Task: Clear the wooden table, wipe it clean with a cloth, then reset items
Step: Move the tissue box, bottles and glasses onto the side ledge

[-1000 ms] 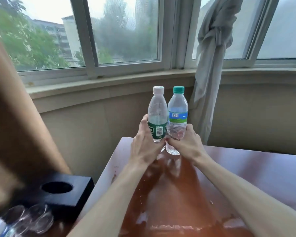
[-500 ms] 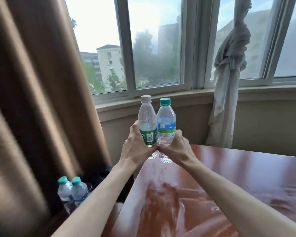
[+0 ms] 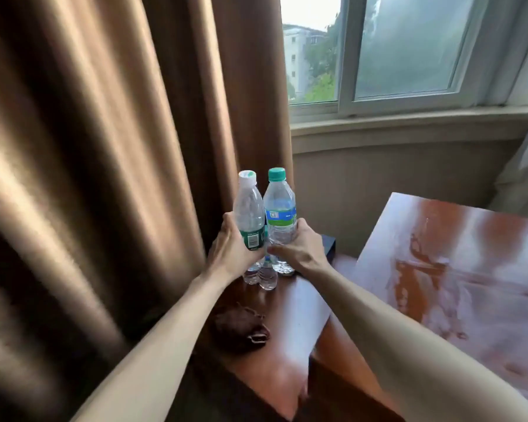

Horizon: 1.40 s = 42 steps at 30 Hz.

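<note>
my left hand (image 3: 232, 251) is wrapped around the lower half of the white-capped bottle (image 3: 249, 217), fingers curled over its green label. my right hand (image 3: 299, 251) grips the green-capped bottle (image 3: 279, 214) the same way, thumb across the front just under its blue and green label. the two bottles stand upright and pressed side by side, touching along their bodies, with my hands meeting knuckle to knuckle beneath them. both arms reach forward and to the left, so the bottles hang off the left edge of the wooden desk (image 3: 457, 269) and above the lower side table (image 3: 290, 306) next to it.

directly below my hands, more small bottles (image 3: 267, 274) stand on the side table; i can make out clear bases and one blue cap, but my hands hide how many there are. the bottoms of the bottles i hold look close to those, and i cannot tell whether they touch. nearer to me on the same low surface lies a dark brown crumpled thing (image 3: 241, 330), apart from the bottles. a dark box (image 3: 328, 245) peeks out behind my right hand.

the wooden desk top to my right is glossy and streaked. the brown curtain (image 3: 104, 147) hangs just left of my left hand, and the window (image 3: 403, 50) sits beyond.
</note>
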### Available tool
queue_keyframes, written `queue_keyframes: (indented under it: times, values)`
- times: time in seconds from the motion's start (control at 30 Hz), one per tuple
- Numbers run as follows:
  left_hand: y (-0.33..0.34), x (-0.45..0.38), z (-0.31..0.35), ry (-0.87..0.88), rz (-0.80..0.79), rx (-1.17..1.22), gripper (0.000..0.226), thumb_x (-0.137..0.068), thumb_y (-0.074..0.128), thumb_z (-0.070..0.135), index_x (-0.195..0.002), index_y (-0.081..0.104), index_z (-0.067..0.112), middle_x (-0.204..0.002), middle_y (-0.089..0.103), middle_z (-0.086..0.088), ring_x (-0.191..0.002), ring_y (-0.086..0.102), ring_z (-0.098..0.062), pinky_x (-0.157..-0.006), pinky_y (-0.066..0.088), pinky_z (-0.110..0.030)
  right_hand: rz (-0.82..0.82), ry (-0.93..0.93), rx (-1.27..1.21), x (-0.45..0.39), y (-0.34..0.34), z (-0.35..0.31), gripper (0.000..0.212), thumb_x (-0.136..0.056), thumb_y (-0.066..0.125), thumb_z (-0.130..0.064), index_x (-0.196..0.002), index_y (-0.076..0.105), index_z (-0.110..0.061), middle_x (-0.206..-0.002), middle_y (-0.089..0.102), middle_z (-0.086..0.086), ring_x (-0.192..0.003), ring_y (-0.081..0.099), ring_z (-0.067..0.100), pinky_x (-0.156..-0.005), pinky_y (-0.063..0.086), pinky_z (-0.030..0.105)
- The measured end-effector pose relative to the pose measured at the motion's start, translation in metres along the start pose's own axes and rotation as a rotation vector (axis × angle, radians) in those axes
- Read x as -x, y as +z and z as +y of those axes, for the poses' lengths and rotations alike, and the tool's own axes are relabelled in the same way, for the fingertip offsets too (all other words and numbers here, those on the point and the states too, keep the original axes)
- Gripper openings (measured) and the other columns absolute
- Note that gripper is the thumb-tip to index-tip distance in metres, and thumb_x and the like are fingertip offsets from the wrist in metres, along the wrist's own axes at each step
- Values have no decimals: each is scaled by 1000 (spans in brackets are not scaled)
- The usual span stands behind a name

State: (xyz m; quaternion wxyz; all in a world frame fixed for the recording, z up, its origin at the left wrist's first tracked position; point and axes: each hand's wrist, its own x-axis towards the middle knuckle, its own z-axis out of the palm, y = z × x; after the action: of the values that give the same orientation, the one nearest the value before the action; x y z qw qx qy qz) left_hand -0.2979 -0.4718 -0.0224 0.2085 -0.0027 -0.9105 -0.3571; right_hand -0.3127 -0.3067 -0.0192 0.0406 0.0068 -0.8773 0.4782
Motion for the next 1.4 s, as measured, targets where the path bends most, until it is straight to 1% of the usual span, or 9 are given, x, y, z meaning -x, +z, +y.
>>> queue_keyframes:
  times: [0.13,0.23,0.37,0.77,0.87,0.97,1.1,1.27,1.4]
  values:
    - [16,-5,-77,-131,-57,58,81,-59,89,52,-118,42,23,-114,63,5,-97,66,-19,-70,52,-33,-43,124,12,-12,78,23,56,-64,85,-33,-108,55,-17,-106,69,4,-102,65,27,-85,54,36]
    - [50,-18,-147,-237,-151,118,68,-53,86,50,-103,52,20,-91,69,-1,-84,71,-28,-58,55,-36,-61,232,-3,-23,124,46,53,-73,86,-28,-113,54,-14,-105,66,5,-99,64,28,-78,47,31]
    - [94,-23,-208,-249,-192,158,62,-64,81,56,-111,55,25,-93,71,10,-82,72,-12,-62,59,-37,-10,299,-27,-37,177,84,64,-59,80,-54,-110,56,-24,-102,69,1,-91,69,27,-75,59,39]
    - [136,-25,-255,-237,-222,156,74,-66,81,58,-130,52,32,-121,65,21,-109,64,2,-83,58,-32,125,147,116,-41,230,123,55,-85,75,-34,-127,48,-11,-124,52,10,-115,50,31,-95,50,48]
    - [106,-15,-234,-252,-271,73,60,-70,80,56,-119,61,27,-121,64,16,-108,64,-7,-89,56,-34,40,213,165,-37,228,116,65,-85,76,-32,-134,45,-4,-132,47,17,-123,45,36,-102,45,46]
    - [75,3,-224,-293,-283,-16,58,-86,74,31,-134,53,5,-133,55,-4,-121,54,-21,-102,45,-37,-26,295,192,-29,221,105,73,-91,70,-37,-141,37,4,-141,42,24,-130,41,42,-103,42,47]
    - [50,27,-231,-351,-322,-147,40,-98,58,29,-135,55,13,-137,53,-6,-132,49,-26,-109,38,-34,-8,381,149,-4,215,83,59,-102,50,-33,-141,32,8,-145,38,25,-132,44,44,-102,42,49]
    - [30,69,-229,-361,-284,-153,30,-97,55,15,-125,66,15,-132,59,-6,-128,53,-23,-106,36,-27,-260,19,366,38,233,80,74,-93,50,-65,-149,36,-18,-152,38,11,-140,41,36,-113,35,49]
    - [28,105,-235,-347,-277,-168,31,-95,54,10,-123,66,14,-130,60,-4,-124,55,-23,-105,37,-27,-424,-170,719,42,233,101,68,-87,60,-60,-146,40,-32,-144,42,7,-134,39,35,-106,38,51]
